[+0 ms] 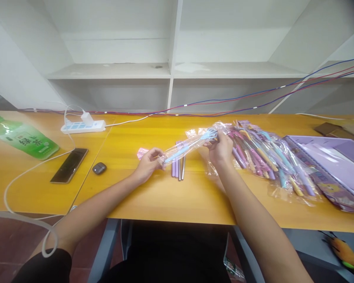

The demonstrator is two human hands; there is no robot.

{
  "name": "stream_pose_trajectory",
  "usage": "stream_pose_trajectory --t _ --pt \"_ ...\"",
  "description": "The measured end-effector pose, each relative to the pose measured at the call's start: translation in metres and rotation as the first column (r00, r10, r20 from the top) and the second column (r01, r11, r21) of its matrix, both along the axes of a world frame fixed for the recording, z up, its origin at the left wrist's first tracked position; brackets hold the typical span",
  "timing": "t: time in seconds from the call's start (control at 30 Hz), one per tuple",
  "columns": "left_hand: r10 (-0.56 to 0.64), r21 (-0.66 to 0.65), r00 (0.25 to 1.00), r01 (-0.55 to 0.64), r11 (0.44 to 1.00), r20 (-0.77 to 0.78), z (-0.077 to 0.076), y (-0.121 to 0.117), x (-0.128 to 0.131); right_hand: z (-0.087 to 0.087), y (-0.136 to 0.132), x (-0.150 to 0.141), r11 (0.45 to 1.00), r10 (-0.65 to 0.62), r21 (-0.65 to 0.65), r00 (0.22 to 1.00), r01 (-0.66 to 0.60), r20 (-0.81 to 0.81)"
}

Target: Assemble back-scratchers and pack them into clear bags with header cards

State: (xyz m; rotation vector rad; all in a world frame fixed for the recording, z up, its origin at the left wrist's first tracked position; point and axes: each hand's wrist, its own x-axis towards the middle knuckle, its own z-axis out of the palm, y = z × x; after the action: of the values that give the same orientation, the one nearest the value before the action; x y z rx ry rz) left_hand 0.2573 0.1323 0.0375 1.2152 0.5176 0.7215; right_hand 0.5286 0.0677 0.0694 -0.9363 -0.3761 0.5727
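Observation:
Between my two hands stretches a light-blue back scratcher with a claw-like head, inside a clear plastic sleeve. My left hand pinches the sleeve at the handle end. Fingers of my right hand are closed around the sleeve by the claw head. Below it on the table lie purple and metal tubes, partly covered by the sleeve. Just right of my right hand spreads a pile of similar wrapped back scratchers in pink, purple, blue and yellow. A pink label shows behind my left hand.
At the left are a green bottle, a phone, a dark earbud case and a white power strip with cables. A purple tray stands at the right, beside printed packaging. Shelves rise behind the table.

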Motion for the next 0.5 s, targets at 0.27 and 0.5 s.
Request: stream_pose_trajectory --t 0.27,0.5 --pt "0.039 0.037 0.994 -0.036 0.999 -0.100 -0.002 0.005 0.003 0.001 -0.002 0.003 0.999 0.046 -0.025 0.999 -0.045 0.018" --pt "-0.019 0.119 0.965 0.051 0.992 -0.261 -0.006 0.009 0.002 0.006 -0.004 0.019 1.000 0.002 0.021 0.999 -0.003 0.036"
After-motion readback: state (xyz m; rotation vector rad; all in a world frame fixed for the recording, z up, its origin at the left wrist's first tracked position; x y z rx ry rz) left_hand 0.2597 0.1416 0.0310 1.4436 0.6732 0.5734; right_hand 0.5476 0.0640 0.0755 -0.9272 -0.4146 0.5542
